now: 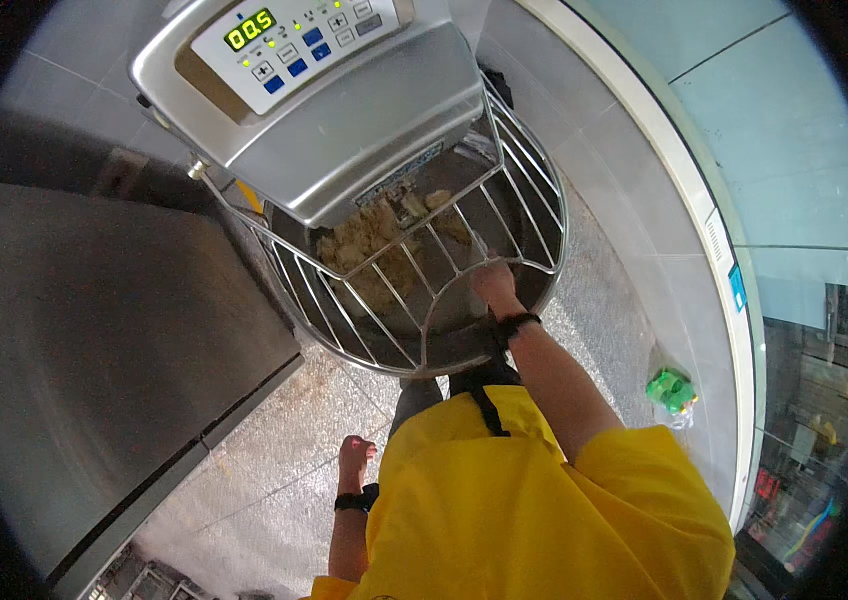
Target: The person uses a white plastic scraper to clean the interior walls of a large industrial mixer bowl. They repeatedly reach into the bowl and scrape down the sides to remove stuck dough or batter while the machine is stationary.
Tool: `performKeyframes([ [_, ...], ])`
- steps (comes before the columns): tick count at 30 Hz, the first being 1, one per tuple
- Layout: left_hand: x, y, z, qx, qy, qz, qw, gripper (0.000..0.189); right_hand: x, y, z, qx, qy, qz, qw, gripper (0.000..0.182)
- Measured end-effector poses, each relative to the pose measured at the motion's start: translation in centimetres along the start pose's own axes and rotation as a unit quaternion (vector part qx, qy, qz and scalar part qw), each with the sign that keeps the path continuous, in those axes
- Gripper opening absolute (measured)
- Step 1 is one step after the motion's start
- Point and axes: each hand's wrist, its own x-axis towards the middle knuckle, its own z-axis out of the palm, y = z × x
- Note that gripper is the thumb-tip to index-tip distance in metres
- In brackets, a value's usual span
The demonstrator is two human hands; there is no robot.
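A spiral dough mixer stands before me, its steel bowl (pixel 495 345) covered at the front by a wire guard (pixel 424 289). Inside, rough pale dough (pixel 364 244) lies mostly towards the left and under the mixer head (pixel 364 112). My right hand (pixel 495 283) reaches in at the curved gap in the guard's front edge. Its fingers are curled and partly hidden by the wire, so whether it grips anything is unclear. My left hand (pixel 356 454) hangs low by my side, away from the mixer, fingers curled in with nothing visible in them.
A control panel (pixel 296 45) with lit digits and buttons tops the mixer head. To the left is a steel worktop (pixel 116 360). A tiled wall (pixel 619 172) bounds the right side, below a window (pixel 791 172). On the speckled floor (pixel 281 465) at right lies a green plastic object (pixel 670 390).
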Motion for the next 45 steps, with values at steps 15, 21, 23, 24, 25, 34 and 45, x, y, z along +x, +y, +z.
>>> performKeyframes([
  [15,-9.2,-2.7,1.1,0.116,0.019,-0.101,0.988,0.021,11.1,1.5,-1.4,0.156,0.045,0.192,0.968,0.024],
  [21,-10.5,-3.1,2.1,0.034,0.077,-0.152,0.985,0.015,10.0,-8.2,4.2,0.260,-0.097,0.141,0.950,0.023],
  [23,-10.6,1.2,3.4,0.091,0.075,-0.134,0.984,0.020,10.3,-11.9,4.4,0.313,-0.128,0.137,0.931,0.023],
  [24,-10.2,1.9,2.6,0.129,0.047,-0.124,0.983,0.022,10.2,-12.5,4.7,0.333,-0.139,0.148,0.921,0.023],
  [25,-9.8,1.7,2.0,0.091,0.043,-0.093,0.991,0.021,10.3,-12.8,5.0,0.352,-0.145,0.159,0.911,0.023],
  [34,-5.9,-3.6,0.1,-0.010,0.044,-0.065,0.997,0.018,5.4,-9.9,2.9,0.433,-0.117,0.192,0.873,0.022],
  [45,-2.8,1.5,0.2,-0.051,0.009,0.036,0.998,0.012,-6.1,-1.6,-3.9,0.104,-0.026,-0.006,0.994,0.017],
])
